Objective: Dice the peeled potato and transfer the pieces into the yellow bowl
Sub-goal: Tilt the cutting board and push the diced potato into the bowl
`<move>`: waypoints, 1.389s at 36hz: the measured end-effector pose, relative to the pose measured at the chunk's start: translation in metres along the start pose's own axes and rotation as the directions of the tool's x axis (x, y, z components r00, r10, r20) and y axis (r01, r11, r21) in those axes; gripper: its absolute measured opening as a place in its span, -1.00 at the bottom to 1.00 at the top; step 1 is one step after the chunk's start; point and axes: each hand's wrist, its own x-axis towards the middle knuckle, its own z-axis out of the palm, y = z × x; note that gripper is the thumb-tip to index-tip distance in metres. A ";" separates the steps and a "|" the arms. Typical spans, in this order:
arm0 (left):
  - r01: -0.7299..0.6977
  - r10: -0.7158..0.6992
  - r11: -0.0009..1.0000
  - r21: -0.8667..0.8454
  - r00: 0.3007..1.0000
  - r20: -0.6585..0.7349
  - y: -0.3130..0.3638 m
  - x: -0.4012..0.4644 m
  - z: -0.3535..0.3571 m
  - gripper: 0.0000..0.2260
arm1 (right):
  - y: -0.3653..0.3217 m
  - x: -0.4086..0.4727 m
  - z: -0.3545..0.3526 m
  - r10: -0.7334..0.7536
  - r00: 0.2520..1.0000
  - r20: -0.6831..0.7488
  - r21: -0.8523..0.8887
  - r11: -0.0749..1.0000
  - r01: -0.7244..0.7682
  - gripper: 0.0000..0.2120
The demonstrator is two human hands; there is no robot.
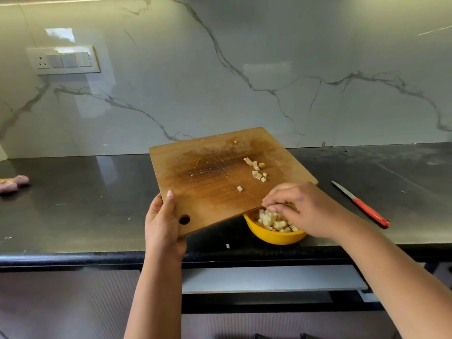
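Note:
A wooden cutting board (215, 182) is lifted and tilted, its near right edge over the yellow bowl (274, 237). My left hand (162, 221) grips the board's near left corner beside its hanging hole, thumb on top. Several potato dice (256, 171) still cling to the board's right part, and one single cube (240, 188) lies lower down. The bowl holds a heap of diced potato (274, 221). My right hand (303, 209) hovers over the bowl at the board's edge, fingers bent down and touching the pieces there.
A red-handled knife (362, 205) lies on the dark counter (85, 211) to the right. One stray potato cube (228, 246) sits on the counter near the front edge. Pinkish things (14, 183) lie at the far left. A switch panel (64, 60) is on the marble wall.

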 end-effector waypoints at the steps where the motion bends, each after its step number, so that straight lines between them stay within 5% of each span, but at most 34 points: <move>1: 0.003 -0.003 1.000 -0.001 1.000 -0.004 0.000 0.000 0.000 -0.86 | 0.000 -0.001 -0.003 0.003 1.000 -0.022 0.032 0.999 -0.002 -0.86; 5: 0.008 -0.008 1.000 -0.012 1.000 -0.005 0.003 -0.001 -0.002 -0.88 | 0.005 0.022 -0.019 0.069 0.986 -0.150 0.143 0.989 -0.048 -0.87; 16: -0.030 0.029 0.999 0.017 0.998 0.061 0.006 0.000 -0.003 -0.85 | 0.021 0.113 -0.003 0.123 0.991 -0.049 -0.276 0.952 -0.132 -0.45; 22: -0.009 0.009 1.000 0.003 0.999 0.054 0.004 0.002 -0.004 -0.86 | 0.012 0.059 0.006 0.038 0.998 -0.041 -0.159 0.986 -0.044 -0.60; 32: -0.002 0.002 1.000 0.000 0.999 0.046 0.000 0.003 0.001 -0.87 | 0.007 0.000 -0.010 0.017 1.000 -0.012 -0.006 1.000 -0.017 -0.56; 37: -0.018 0.018 1.000 -0.009 1.000 0.024 0.001 0.005 0.000 -0.86 | -0.007 0.029 -0.008 -0.143 0.981 -0.128 -0.079 0.988 0.133 -0.66; 42: -0.029 0.030 1.000 -0.008 0.999 0.042 0.002 0.002 0.004 -0.85 | -0.025 0.056 0.016 -0.061 0.998 0.025 -0.125 0.990 0.063 -0.42; 50: -0.023 0.024 1.000 -0.009 0.999 0.022 0.004 0.005 0.002 -0.88 | -0.009 0.011 0.001 -0.082 0.997 -0.005 -0.103 0.991 0.081 -0.65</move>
